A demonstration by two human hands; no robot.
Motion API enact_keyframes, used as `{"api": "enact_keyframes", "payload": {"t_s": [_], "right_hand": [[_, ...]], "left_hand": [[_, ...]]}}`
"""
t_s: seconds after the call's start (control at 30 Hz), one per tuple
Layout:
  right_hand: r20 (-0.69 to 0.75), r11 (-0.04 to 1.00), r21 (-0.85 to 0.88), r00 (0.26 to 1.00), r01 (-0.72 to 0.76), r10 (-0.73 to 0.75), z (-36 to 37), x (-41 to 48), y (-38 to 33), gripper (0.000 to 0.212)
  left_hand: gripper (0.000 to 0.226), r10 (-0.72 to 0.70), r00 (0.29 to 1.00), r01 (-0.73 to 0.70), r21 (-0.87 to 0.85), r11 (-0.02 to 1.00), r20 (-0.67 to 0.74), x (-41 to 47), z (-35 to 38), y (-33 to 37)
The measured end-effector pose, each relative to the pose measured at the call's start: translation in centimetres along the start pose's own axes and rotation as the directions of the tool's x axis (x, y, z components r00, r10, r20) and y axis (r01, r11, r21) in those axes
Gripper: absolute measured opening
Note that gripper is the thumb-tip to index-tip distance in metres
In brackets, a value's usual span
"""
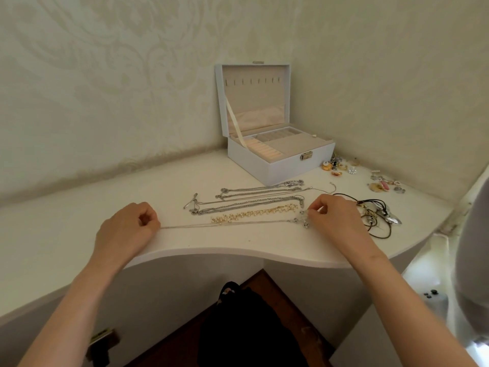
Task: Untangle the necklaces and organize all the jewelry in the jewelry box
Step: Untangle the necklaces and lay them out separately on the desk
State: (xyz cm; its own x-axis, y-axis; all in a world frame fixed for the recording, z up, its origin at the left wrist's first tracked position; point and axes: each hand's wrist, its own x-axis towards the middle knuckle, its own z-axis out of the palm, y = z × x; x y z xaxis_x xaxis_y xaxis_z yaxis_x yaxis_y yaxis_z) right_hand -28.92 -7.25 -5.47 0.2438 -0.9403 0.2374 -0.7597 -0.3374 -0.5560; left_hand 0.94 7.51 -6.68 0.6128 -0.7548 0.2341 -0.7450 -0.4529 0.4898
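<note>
A thin silver necklace lies stretched straight across the white table. My left hand pinches its left end. My right hand pinches its right end at the clear pendant. Just behind it lie a gold pearl necklace and several silver chains, laid out side by side. A tangle of dark cord necklaces sits to the right of my right hand. The white jewelry box stands open at the back, its lid upright.
Small earrings and brooches lie scattered right of the box, with more pieces near the right wall. Walls close the table at the back and right. The curved front edge is near my wrists.
</note>
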Motion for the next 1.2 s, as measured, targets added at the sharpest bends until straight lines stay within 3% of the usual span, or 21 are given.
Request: {"api": "enact_keyframes", "payload": {"t_s": [0.2,0.43,0.67,0.9,1.07,1.2], "right_hand": [[-0.03,0.997,-0.047,0.998,0.062,-0.063,0.3,0.1,0.7,0.006],[-0.107,1.0,0.002,0.994,0.026,-0.026,-2.4,-0.6,2.3,0.012],[0.035,0.993,-0.075,0.995,-0.091,0.094,-4.8,-0.8,5.4,0.019],[-0.256,0.987,0.041,0.953,-0.155,0.16,-5.9,-0.2,8.0,0.011],[-0.178,0.985,0.018,0.969,-0.171,0.171,-6.4,0.7,8.9,0.015],[-0.169,0.981,-0.014,0.968,-0.193,0.188,-6.2,1.2,9.4,0.018]], "left_hand": [[0.011,0.061,0.993,-0.067,-0.052,0.996,-0.1,-0.6,0.6,1.1],[0.021,0.298,0.951,-0.306,-0.119,0.945,-0.083,-1.7,3.8,5.6],[0.026,0.546,0.837,-0.544,-0.145,0.827,-0.024,-2.4,7.3,11.0],[0.022,0.705,0.703,-0.693,-0.129,0.709,0.094,-2.9,9.7,17.0],[0.034,0.785,0.611,-0.773,-0.137,0.62,0.108,-3.7,11.3,20.1],[0.027,0.812,0.571,-0.801,-0.135,0.583,0.121,-4.1,11.9,21.2]]}}
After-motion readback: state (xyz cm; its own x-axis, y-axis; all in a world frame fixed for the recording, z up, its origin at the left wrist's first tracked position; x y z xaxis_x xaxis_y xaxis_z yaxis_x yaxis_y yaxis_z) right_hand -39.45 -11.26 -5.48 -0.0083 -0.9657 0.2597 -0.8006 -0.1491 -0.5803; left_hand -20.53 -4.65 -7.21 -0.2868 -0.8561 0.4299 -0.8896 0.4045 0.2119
